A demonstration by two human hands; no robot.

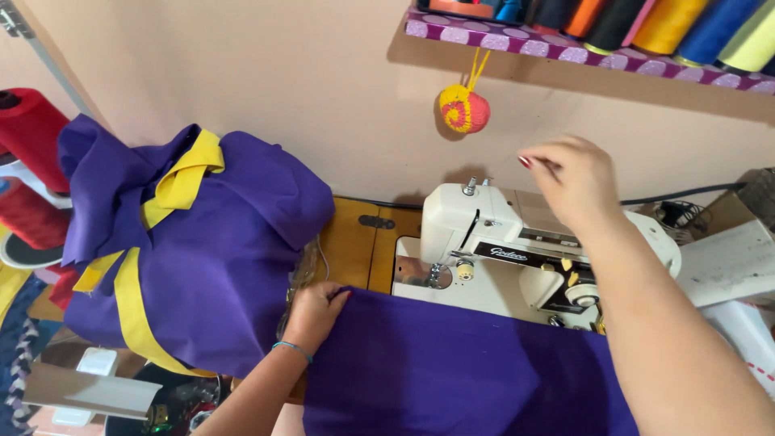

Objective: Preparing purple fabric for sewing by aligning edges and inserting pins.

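A white sewing machine (484,230) stands on a wooden table (355,242) against the wall. A sheet of purple fabric (452,371) lies across the front of it. My left hand (313,311) grips the fabric's upper left corner, next to the machine's needle end. My right hand (569,179) is raised above the top of the machine, fingers pinched together; whether it holds thread or a pin I cannot tell.
A heap of purple cloth with yellow bands (186,242) sits to the left. Red thread cones (28,145) stand at far left. A purple shelf (581,52) of coloured thread cones runs above, with a pink and yellow crocheted ball (463,111) hanging under it.
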